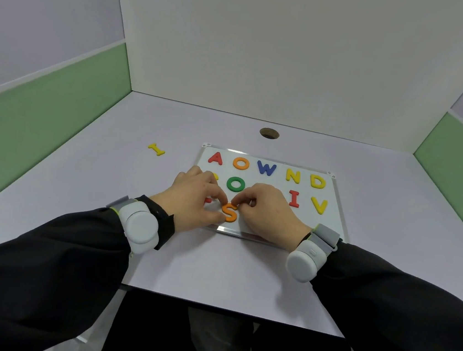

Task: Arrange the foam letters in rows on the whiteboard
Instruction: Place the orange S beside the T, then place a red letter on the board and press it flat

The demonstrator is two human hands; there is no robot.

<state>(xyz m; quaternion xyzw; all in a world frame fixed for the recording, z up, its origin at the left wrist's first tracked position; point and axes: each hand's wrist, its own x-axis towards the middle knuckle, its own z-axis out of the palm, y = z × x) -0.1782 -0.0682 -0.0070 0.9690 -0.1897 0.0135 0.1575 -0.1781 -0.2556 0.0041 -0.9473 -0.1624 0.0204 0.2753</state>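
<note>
The whiteboard (pixel 332 215) lies flat on the desk ahead of me. Its top row reads red A (pixel 215 158), orange O (pixel 242 163), blue W (pixel 266 168), yellow N (pixel 293 176), yellow D (pixel 318 181). In the second row are a green O (pixel 235 183), a red I (pixel 294 198) and a yellow V (pixel 319 205). An orange S (pixel 230 212) rests on the board's near part, pinched from both sides by my left hand (pixel 194 200) and my right hand (pixel 269 211). Two more letters are mostly hidden under my left hand. A yellow I (pixel 157 149) lies on the desk left of the board.
A round cable hole (pixel 269 133) is in the desk behind the board. White and green partition walls close in the desk at the back, left and right. Grey wrist devices sit on both of my black sleeves.
</note>
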